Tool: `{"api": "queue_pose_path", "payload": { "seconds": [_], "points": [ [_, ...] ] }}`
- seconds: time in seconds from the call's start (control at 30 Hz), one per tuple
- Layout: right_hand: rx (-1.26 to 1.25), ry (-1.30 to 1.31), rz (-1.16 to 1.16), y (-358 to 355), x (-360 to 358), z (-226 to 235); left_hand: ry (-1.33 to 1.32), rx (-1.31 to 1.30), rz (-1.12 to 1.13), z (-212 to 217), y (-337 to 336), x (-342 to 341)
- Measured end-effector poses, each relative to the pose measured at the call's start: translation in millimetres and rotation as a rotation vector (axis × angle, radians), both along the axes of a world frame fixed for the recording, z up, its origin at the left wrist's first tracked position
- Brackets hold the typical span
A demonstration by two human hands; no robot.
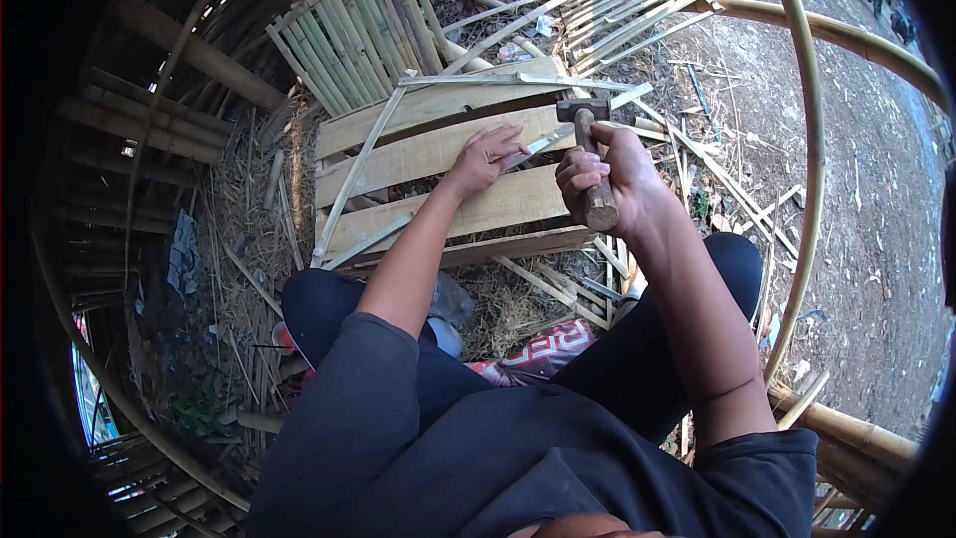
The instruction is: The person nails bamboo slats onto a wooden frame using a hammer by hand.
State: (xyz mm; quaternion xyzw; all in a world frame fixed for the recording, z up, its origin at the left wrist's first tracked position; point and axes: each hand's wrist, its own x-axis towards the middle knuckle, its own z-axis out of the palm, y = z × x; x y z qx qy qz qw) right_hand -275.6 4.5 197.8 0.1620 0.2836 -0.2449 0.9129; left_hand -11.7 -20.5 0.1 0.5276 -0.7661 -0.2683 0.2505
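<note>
My right hand [615,179] is wrapped around the wooden handle of a hammer [597,201]. The hammer's dark metal head [582,109] is raised above the right part of a low bench of pale wooden planks [418,161]. My left hand [483,159] rests over a thin bamboo strip [548,139] that runs diagonally across the planks. Its fingers are drawn together at the strip, left of the hammer; anything small between the fingertips is hidden. A second strip [354,174] slants along the bench's left side, and another [478,78] lies along its far edge.
Slatted bamboo panels stand beyond the bench, one upright [358,35] and one lying flat [637,5]. Loose bamboo strips [732,184] litter the ground at right. A curved bamboo pole [812,139] rises on the right. A red printed bag [548,349] lies between my legs.
</note>
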Motion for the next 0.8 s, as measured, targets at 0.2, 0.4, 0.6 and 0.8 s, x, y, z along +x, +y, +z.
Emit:
{"api": "queue_pose_path", "payload": {
  "seconds": [0.2, 0.4, 0.6, 0.8],
  "points": [
    [-0.004, -0.011, -0.003, 1, 0, -1, 0.015, -0.033, -0.009, -1, -1, 3],
    [-0.001, -0.009, -0.003, 1, 0, -1, 0.066, -0.037, 0.009, 1, 2, 3],
    [0.004, -0.011, -0.010, 1, -1, -2, 0.043, -0.079, -0.014, 8, 5, -1],
    [0.013, -0.019, 0.004, 1, 0, -5, 0.060, -0.012, -0.024, 5, 4, 3]
  ]
}}
